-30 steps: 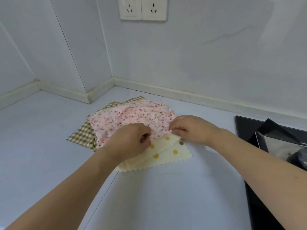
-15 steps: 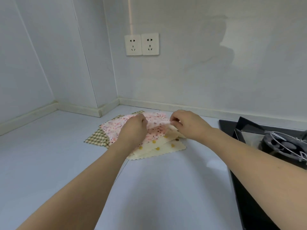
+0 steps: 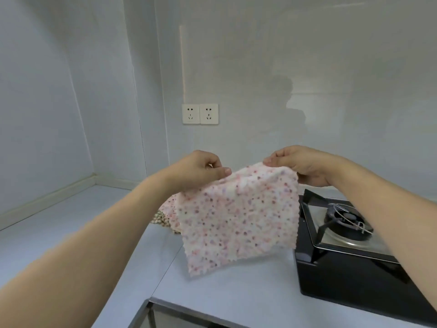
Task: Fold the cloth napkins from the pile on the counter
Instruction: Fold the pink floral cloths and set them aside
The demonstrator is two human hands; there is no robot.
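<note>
Up it goes: the floral napkin (image 3: 236, 216) hangs in the air, pinched at its 2 top corners. The left hand (image 3: 201, 169) has thumb and fingers (image 3: 224, 172) clamped together on the near-left corner, and the right hand (image 3: 300, 166) has its fingers (image 3: 269, 161) nipped tight on the other. Below the fingers the cloth drops flat and square, its zigzag lower edge hanging clear above the table (image 3: 71, 223). Behind the left fingers the rest of the pile (image 3: 165, 216) peeks out, mostly hidden by the raised napkin. Right of the right fingers sits a black gas stove (image 3: 354, 256), close to the cloth's hanging edge.

This looks like step 1 of a fold: 1 napkin picked off and held open. The next move, I'd say, calls for laying it down on bare table nearer than the pile, keeping both corners taut and well away from the burner, then bringing 1 edge over to meet the other.
</note>
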